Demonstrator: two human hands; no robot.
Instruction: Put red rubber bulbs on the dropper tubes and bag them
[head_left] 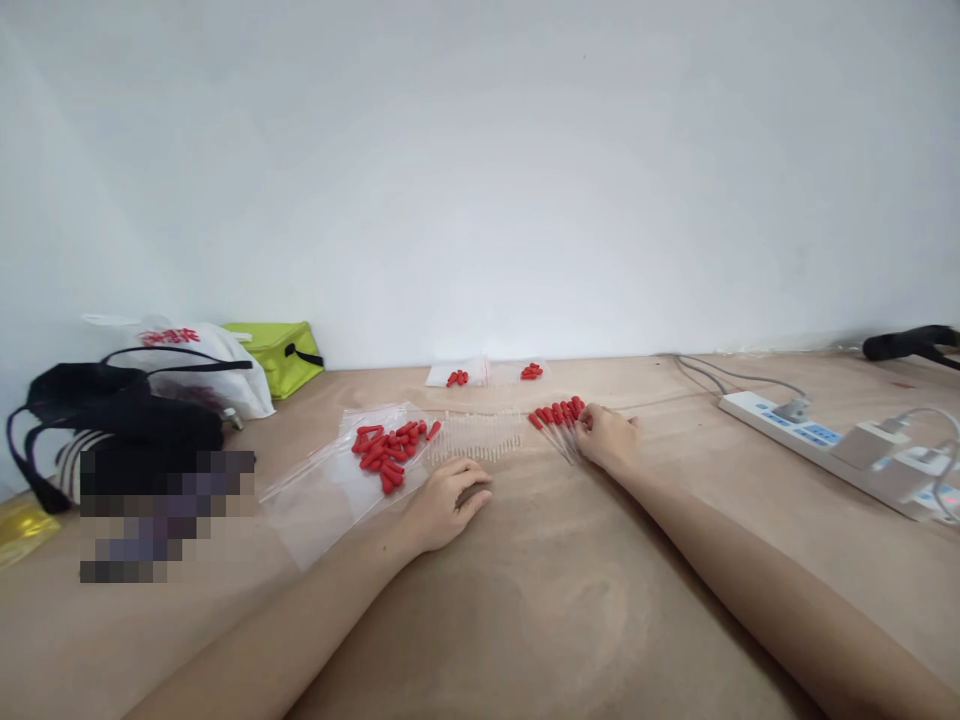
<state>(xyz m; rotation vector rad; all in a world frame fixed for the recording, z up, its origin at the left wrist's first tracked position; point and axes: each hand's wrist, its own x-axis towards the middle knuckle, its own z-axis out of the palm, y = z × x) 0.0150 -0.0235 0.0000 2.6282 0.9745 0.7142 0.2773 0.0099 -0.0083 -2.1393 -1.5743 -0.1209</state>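
My right hand (606, 436) is closed, thumb and fingers pinched at the right end of a row of glass droppers (558, 440) with red rubber bulbs. Its fingers partly cover the dropper they grip. Resting on the table, my left hand (448, 503) is open and empty, thumb apart from the fingers. Just left of it, a heap of loose red rubber bulbs (384, 452) lies on a clear plastic bag (304, 515). Beyond my left hand, several thin clear glass tubes (480, 437) lie side by side with no bulbs on them.
Two small clear bags with a few red bulbs (457, 379) lie near the wall. A white power strip (814, 440) with plugs and cables stands at the right. On the left are a black bag (142, 415), a white plastic bag (217, 365) and a lime-green bag (277, 355).
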